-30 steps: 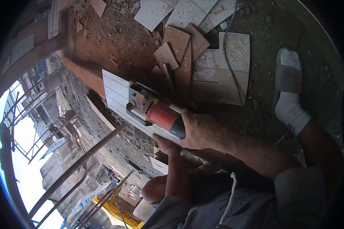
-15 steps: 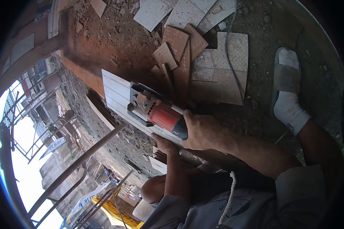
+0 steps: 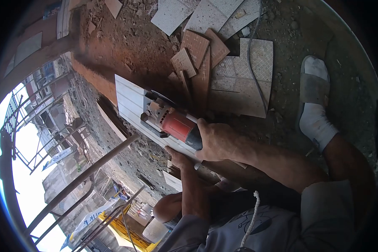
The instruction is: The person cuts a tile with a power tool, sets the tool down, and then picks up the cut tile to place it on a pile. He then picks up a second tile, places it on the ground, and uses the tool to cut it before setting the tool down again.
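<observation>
My right hand (image 3: 214,140) is wrapped round the dark rear grip of a red electric tile saw (image 3: 176,125). The saw's metal base plate rests on a long pale tile (image 3: 130,98), with the disc guard along the tile's upper edge in the picture. The blade's contact with the tile is hidden. Close below the saw, my left hand (image 3: 180,158) grips the lower edge of that tile, thumb on top; its other fingers are mostly out of sight.
Several loose tiles (image 3: 248,98) and brown tile pieces (image 3: 195,46) lie on the dirt, a grey cable (image 3: 250,59) across them. A metal pole (image 3: 88,172) slants at the left. My sandalled foot (image 3: 315,88) is at the right. A yellow tarp (image 3: 128,233) shows below.
The saw has slid a little along the tile, toward its far left end, with my right hand on it. My left hand keeps its place on the tile. The whole view has shifted slightly.
</observation>
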Motion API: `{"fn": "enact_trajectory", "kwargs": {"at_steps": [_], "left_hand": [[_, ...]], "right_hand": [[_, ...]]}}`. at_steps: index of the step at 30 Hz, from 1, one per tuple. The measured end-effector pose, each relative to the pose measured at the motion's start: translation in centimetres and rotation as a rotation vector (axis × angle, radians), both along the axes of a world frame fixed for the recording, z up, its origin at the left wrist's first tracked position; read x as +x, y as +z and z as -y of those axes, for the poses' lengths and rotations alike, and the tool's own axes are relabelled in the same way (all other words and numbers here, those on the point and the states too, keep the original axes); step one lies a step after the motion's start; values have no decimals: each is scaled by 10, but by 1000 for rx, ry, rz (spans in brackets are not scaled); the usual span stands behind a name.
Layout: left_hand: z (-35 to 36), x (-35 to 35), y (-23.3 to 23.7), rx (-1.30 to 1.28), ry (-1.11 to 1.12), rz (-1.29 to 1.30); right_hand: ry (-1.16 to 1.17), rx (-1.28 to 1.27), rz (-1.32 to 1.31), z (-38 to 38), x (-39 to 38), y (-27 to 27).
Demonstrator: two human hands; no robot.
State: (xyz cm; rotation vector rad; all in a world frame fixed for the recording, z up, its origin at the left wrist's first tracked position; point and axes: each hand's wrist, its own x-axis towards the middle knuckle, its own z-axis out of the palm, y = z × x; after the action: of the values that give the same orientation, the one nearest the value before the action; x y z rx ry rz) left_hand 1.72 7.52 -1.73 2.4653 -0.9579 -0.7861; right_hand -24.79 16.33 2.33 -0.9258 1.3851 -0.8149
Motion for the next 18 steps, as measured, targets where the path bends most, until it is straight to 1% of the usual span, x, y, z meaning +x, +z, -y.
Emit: {"fn": "enact_trajectory", "kwargs": {"at_steps": [1, 4, 10, 12, 16, 18], "left_hand": [[1, 0, 1, 5, 1, 32], [11, -9, 6, 0, 10, 9], [42, 0, 0, -38, -8, -25], [55, 4, -1, -57, -6, -45], [82, 5, -5, -109, -11, -77], [100, 4, -2, -90, -11, -48]], "right_hand": [[1, -4, -4, 2, 0, 0], [7, -15, 1, 13, 1, -4], [48, -20, -33, 50, 0, -3], [17, -17, -30, 62, 1, -2], [34, 12, -2, 93, 0, -1], [11, -17, -28, 110, 2, -3]]}}
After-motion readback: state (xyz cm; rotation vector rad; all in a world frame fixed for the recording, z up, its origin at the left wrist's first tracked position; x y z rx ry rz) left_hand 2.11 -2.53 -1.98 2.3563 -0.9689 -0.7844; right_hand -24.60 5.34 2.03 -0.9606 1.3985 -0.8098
